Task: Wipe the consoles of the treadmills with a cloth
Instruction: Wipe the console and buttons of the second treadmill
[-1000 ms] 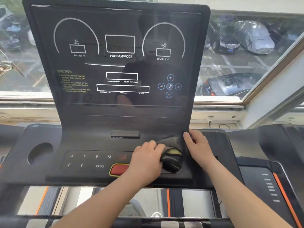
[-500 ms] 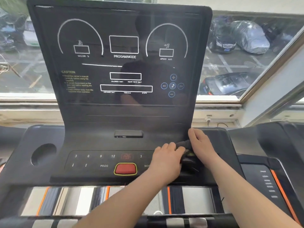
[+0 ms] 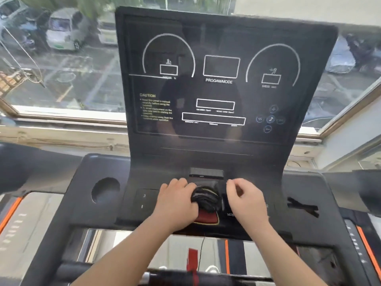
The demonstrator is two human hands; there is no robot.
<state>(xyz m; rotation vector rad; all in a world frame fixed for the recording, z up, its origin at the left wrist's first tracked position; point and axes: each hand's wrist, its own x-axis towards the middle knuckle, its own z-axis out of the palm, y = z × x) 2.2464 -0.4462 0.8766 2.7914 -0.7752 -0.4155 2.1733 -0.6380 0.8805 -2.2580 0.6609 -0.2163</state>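
Note:
The black treadmill console [image 3: 222, 141] stands upright in front of me, its dark display printed with white dials and boxes. On the button panel below it lies a bunched dark cloth [image 3: 206, 198], just above the red stop button [image 3: 207, 218]. My left hand [image 3: 177, 201] grips the cloth's left side and presses it onto the panel. My right hand [image 3: 245, 198] sits at the cloth's right edge with its fingers curled. Whether it pinches a fold is unclear.
A round cup holder [image 3: 105, 189] sits left of the panel and a slotted recess [image 3: 303, 208] to the right. Neighbouring treadmills [image 3: 367, 195] flank both sides. A window [image 3: 61, 58] behind looks onto parked cars. A red safety clip [image 3: 192, 258] hangs below the console.
Both hands and the cloth have slid left, from the panel's right end to its middle above the red button. The right hand's fingers have lifted and curled. The view has swung right.

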